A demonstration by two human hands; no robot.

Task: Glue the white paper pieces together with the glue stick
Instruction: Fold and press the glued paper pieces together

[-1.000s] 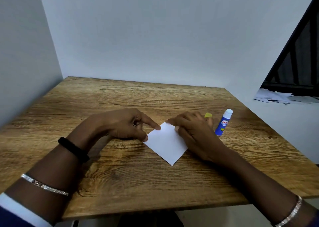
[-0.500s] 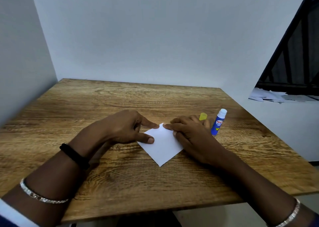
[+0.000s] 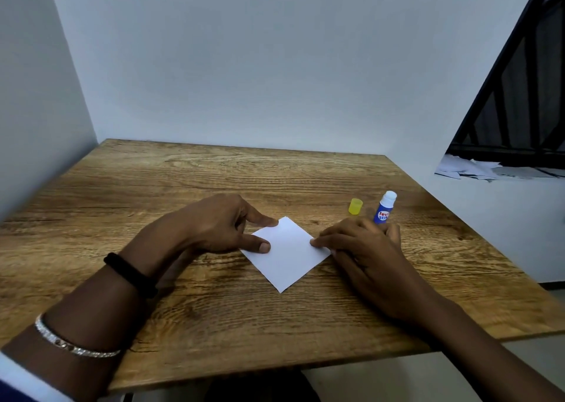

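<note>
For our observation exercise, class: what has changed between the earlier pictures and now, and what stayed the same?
The right hand slid rightwards over the white paper, from its far corner to its right corner, uncovering the yellow cap. Nothing was picked up or let go. The left hand still presses the paper's left edge; the uncapped glue stick still stands by the cap.

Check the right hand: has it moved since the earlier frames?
Yes. The right hand slid toward the person along the right edge of the paper, away from the yellow cap it partly hid before.
</note>
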